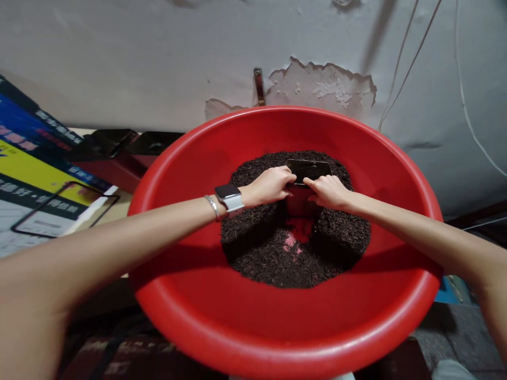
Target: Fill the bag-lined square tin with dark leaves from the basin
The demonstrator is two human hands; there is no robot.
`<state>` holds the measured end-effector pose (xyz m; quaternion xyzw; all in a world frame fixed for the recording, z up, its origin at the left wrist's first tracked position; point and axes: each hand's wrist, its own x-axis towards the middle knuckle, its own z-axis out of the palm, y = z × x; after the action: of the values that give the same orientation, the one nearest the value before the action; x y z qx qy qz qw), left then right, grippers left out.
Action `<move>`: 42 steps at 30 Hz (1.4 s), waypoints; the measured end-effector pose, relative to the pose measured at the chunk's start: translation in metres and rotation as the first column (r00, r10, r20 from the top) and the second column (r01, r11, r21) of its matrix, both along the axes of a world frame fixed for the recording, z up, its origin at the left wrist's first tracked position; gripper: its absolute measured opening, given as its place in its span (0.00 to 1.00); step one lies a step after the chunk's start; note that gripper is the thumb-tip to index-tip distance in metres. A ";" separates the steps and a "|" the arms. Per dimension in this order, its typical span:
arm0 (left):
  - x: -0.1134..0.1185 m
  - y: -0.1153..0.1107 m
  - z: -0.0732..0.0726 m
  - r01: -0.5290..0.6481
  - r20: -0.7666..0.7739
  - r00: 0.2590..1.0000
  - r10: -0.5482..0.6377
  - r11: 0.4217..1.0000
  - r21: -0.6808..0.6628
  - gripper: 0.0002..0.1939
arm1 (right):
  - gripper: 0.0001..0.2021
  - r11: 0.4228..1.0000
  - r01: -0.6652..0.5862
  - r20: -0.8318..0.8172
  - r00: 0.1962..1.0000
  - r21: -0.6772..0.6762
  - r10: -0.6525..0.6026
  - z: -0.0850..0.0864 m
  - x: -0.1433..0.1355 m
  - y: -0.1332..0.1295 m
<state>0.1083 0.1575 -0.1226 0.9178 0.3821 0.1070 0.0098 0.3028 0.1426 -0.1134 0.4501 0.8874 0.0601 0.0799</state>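
Both my hands grip a glossy dark rectangular tin [309, 169] over the middle of a wide red basin [285, 327]. My left hand [273, 184] holds its left side, fingers curled at the edge. On the opposite side, my right hand [328, 191] has its fingers wrapped around the near edge. Loose dark leaves, like dry tea [261, 264], cover the basin's floor around the tin. Just in front of the tin, a patch of red floor shows through the leaves. How deep the tin's lower end sits in them is hidden.
At the left stand a printed blue and yellow box [39, 174], several dark tins [111, 148] and a thin black wire frame [65, 211]. Behind the basin rises a wall [158, 63] with peeling paint and hanging cords [407, 63]. Paving [467, 332] shows at lower right.
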 end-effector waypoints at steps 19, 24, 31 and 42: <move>-0.004 -0.043 0.056 0.126 0.005 0.988 -0.152 0.800 -0.587 0.14 | 0.12 0.946 -0.307 -0.311 0.914 -0.105 0.262 0.031 -0.002 -0.021; -0.019 -0.020 0.050 -0.139 0.165 0.967 0.192 0.948 -0.286 0.21 | 0.16 0.964 -0.266 -0.093 0.960 0.008 0.266 0.018 -0.007 -0.027; -0.019 -0.012 0.030 -0.111 0.114 0.981 0.156 0.938 -0.328 0.21 | 0.07 0.909 -0.331 -0.368 0.902 -0.254 0.226 0.033 0.000 -0.031; -0.017 -0.016 0.037 -0.389 0.097 0.905 0.414 0.899 -0.203 0.18 | 0.07 0.959 0.215 -0.741 0.671 0.183 -0.009 0.051 0.039 0.019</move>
<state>0.0915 0.1415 -0.0854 0.8049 0.5697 0.1352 0.0961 0.3421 0.1619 -0.0628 0.4964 0.7996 -0.0169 -0.3375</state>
